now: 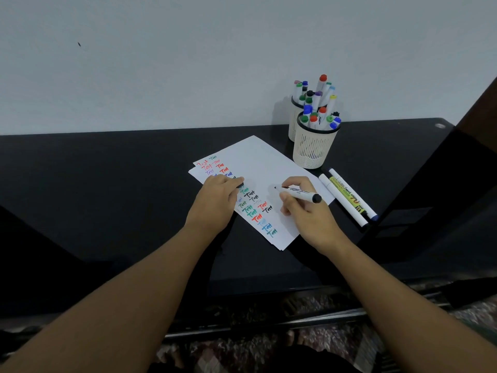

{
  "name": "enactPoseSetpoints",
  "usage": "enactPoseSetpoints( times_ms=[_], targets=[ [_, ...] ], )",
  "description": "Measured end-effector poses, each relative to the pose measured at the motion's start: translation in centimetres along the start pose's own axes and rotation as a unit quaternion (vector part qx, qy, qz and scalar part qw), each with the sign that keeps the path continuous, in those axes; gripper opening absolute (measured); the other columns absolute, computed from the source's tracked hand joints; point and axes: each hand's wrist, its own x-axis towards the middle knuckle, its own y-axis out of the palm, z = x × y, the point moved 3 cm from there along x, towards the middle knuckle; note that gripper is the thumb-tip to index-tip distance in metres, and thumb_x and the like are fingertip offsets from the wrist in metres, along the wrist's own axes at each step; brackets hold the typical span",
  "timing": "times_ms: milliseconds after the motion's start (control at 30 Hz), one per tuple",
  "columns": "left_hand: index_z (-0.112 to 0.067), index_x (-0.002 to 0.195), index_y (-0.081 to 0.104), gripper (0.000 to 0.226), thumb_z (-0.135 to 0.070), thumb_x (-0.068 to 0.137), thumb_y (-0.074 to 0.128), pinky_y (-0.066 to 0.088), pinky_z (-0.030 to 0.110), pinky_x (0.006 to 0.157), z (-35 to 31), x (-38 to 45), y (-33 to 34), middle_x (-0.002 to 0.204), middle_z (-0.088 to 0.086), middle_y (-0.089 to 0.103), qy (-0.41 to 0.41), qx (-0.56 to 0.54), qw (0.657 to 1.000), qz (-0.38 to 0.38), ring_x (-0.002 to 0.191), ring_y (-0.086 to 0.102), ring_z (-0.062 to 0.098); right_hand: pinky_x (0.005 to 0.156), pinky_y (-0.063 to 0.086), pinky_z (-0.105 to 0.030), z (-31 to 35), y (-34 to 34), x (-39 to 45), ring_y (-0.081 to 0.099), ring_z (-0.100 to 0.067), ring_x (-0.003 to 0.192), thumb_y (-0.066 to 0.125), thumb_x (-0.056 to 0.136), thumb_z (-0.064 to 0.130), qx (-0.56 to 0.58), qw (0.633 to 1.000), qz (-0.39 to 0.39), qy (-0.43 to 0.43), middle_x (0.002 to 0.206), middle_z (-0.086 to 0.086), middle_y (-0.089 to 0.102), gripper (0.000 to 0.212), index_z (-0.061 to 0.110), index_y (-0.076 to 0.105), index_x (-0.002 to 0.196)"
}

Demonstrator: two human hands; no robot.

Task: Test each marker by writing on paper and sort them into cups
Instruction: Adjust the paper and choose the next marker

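Holding a black marker (298, 193) pinched in my right hand (306, 208), I set its tip on the paper (258, 162) lying on the black bench (107, 170). My left hand (219, 196) rests on the sheet, its grip curled round a black cap (240, 182). Two marker-filled cups (313, 149) stand near the paper's far corner, and three markers (347, 197) lie just right of it.

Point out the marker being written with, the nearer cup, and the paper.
black marker (301, 193), head view, on its white barrel.
nearer cup (312, 149), head view, on its mesh wall.
paper (258, 160), head view, on a blank part.
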Motion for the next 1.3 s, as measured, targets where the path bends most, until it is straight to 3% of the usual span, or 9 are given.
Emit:
enactPoseSetpoints(
  times_ms=[133,233,300,400,500,633,733,1133,1300],
  targets=[
    [-0.015,0.149,0.048,0.044,-0.018,0.106,0.05,0.047,0.027,0.092,-0.5,-0.1,-0.5,0.13,0.0,0.053,-0.006,-0.031,0.999,-0.005,0.11,0.055,0.015,0.097,0.047,-0.03,-0.3,-0.1,-0.1,0.065,-0.007,0.095,0.049,0.109,0.027,0.01,1.0,0.002,0.0,0.094,0.005,0.07,0.022,0.046,0.058,0.118],
    [-0.012,0.145,0.051,0.041,-0.015,0.105,0.051,0.048,0.028,0.094,-0.5,-0.2,-0.6,0.131,0.002,0.052,-0.005,-0.044,0.999,-0.009,0.108,0.057,0.015,0.104,0.041,-0.023,-0.7,-0.2,0.3,0.055,0.001,0.126,0.044,0.104,0.0,0.019,0.999,0.048,0.013,0.129,0.022,0.061,0.066,0.052,0.04,0.144],
    [-0.012,0.139,0.056,0.035,-0.014,0.104,0.053,0.048,0.028,0.095,-0.5,-0.2,-0.6,0.13,0.002,0.052,-0.004,-0.052,0.999,-0.013,0.109,0.057,0.015,0.112,0.032,-0.023,-0.8,-0.4,0.7,0.037,0.006,0.143,0.042,0.096,-0.005,0.039,0.995,0.087,0.036,0.152,0.024,0.044,0.087,0.058,0.023,0.153],
    [-0.013,0.133,0.06,0.03,-0.013,0.103,0.054,0.049,0.029,0.096,-0.4,-0.2,-0.6,0.128,0.002,0.055,0.003,-0.059,0.998,-0.019,0.109,0.057,0.015,0.119,0.03,-0.033,0.4,-0.6,1.2,0.044,0.0,0.141,0.045,0.096,0.019,0.063,0.995,0.066,0.025,0.151,0.019,0.048,0.064,0.06,0.036,0.145],
    [-0.017,0.129,0.061,0.027,-0.015,0.103,0.054,0.05,0.028,0.09,-0.4,-0.2,-0.6,0.123,-0.001,0.06,0.004,-0.068,0.997,-0.025,0.105,0.058,0.013,0.103,0.054,-0.044,1.8,-0.4,1.9,0.071,-0.009,0.098,0.05,0.108,0.029,0.04,0.999,0.008,0.0,0.125,0.011,0.064,0.031,0.048,0.053,0.133],
    [-0.021,0.128,0.06,0.026,-0.017,0.102,0.057,0.049,0.026,0.082,-0.4,-0.3,-0.6,0.115,-0.004,0.061,0.007,-0.063,0.998,-0.031,0.095,0.055,0.008,0.095,0.048,-0.035,2.4,0.4,3.4,0.061,-0.013,0.11,0.059,0.105,0.034,-0.136,0.985,0.106,0.011,0.125,0.005,0.064,0.047,0.043,0.034,0.144],
    [-0.02,0.128,0.06,0.026,-0.019,0.102,0.058,0.046,0.022,0.082,-0.3,-0.2,-0.5,0.117,-0.004,0.062,0.007,-0.059,0.998,-0.03,0.097,0.055,0.006,0.09,0.049,-0.033,2.6,0.2,4.2,0.063,-0.014,0.109,0.061,0.102,0.034,-0.284,0.954,0.093,-0.033,0.124,0.009,0.068,0.025,0.031,0.054,0.126],
    [-0.008,0.121,0.066,0.023,-0.009,0.099,0.061,0.055,0.034,0.08,-1.2,-0.5,-0.8,0.112,0.005,0.065,0.104,-0.049,0.992,-0.06,0.097,0.061,0.017,0.086,0.052,-0.038,2.6,0.5,5.2,0.062,-0.015,0.102,0.063,0.101,0.037,-0.329,0.933,0.115,-0.09,0.113,0.009,0.068,0.021,0.036,0.06,0.122],
    [-0.006,0.131,0.062,0.034,-0.008,0.097,0.064,0.058,0.041,0.085,-1.4,-0.9,-1.0,0.117,0.009,0.069,0.108,-0.057,0.99,-0.063,0.103,0.066,0.022,0.091,0.043,-0.038,4.0,1.9,5.8,0.062,-0.017,0.091,0.042,0.106,0.054,-0.462,0.863,0.132,-0.158,0.109,0.005,0.073,0.038,0.033,0.046,0.138]
  ],
)
